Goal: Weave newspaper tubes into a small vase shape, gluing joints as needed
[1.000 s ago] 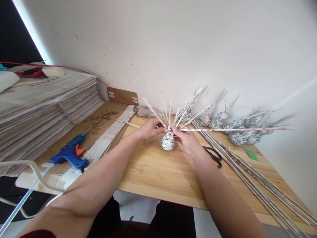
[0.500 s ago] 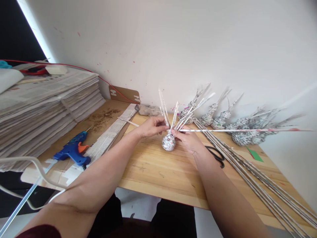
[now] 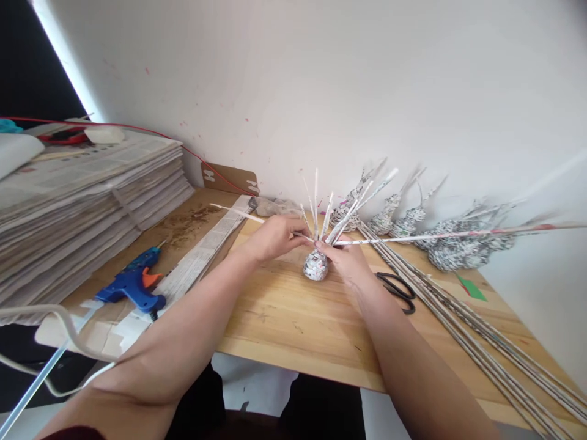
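Observation:
A small bulb woven from rolled newspaper point(image 3: 315, 266) stands on the wooden table point(image 3: 293, 318), with several loose paper stakes fanning upward from its top. My left hand point(image 3: 270, 235) pinches one stake that points off to the left. My right hand point(image 3: 346, 260) is closed at the bulb's neck on a long paper tube point(image 3: 458, 234) that runs far to the right.
Several finished woven pieces point(image 3: 440, 241) line the wall at the right. A bundle of long paper tubes point(image 3: 472, 333) and black scissors point(image 3: 397, 289) lie right of my hand. A blue glue gun point(image 3: 131, 284) and a tall newspaper stack point(image 3: 82, 201) are at the left.
The stakes have spread again; my left hand has pulled one stake out leftward. The long tube in my right hand has tilted slightly upward at its far end.

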`<move>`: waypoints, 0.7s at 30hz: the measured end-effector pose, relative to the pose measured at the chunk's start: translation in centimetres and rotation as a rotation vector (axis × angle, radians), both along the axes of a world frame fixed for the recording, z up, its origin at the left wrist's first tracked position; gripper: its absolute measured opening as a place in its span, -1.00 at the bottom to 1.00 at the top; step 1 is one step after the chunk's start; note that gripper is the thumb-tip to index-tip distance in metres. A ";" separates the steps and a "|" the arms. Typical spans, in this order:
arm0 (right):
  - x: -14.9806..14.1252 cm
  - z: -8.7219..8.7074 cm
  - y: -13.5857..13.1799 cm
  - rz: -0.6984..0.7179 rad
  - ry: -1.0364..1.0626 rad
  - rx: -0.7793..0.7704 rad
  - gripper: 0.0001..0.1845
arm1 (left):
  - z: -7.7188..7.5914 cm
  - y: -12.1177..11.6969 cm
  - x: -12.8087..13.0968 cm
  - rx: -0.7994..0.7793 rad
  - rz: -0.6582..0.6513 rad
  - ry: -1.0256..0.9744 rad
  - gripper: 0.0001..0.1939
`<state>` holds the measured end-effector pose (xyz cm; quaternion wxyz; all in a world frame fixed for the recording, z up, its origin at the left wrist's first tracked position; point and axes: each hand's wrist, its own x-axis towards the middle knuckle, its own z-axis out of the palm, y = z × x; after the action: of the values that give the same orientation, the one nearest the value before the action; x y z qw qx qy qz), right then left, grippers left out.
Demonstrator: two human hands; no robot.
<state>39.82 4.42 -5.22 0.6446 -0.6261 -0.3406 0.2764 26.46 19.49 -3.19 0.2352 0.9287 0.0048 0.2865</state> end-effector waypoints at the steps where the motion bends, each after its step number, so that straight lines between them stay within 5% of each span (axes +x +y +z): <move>1: 0.0 0.0 0.0 -0.009 -0.012 -0.006 -0.71 | 0.3 -0.2 -0.1 0.108 0.024 -0.045 -0.83; 5: -0.1 0.0 0.0 -0.012 -0.028 -0.010 -0.71 | 1.5 -1.6 -0.5 0.410 0.098 -0.146 -0.86; 8: -0.1 -0.1 0.0 -0.007 -0.030 0.009 -0.72 | 2.1 -2.2 -0.7 0.498 0.114 -0.136 -0.86; 21: 0.1 0.0 0.0 -0.008 -0.100 0.018 -0.72 | 0.6 -0.7 -0.3 0.173 0.115 0.113 -0.84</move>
<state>39.96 4.37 -5.24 0.6335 -0.6347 -0.3725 0.2390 26.12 18.76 -2.61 0.1364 0.9585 0.0466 0.2461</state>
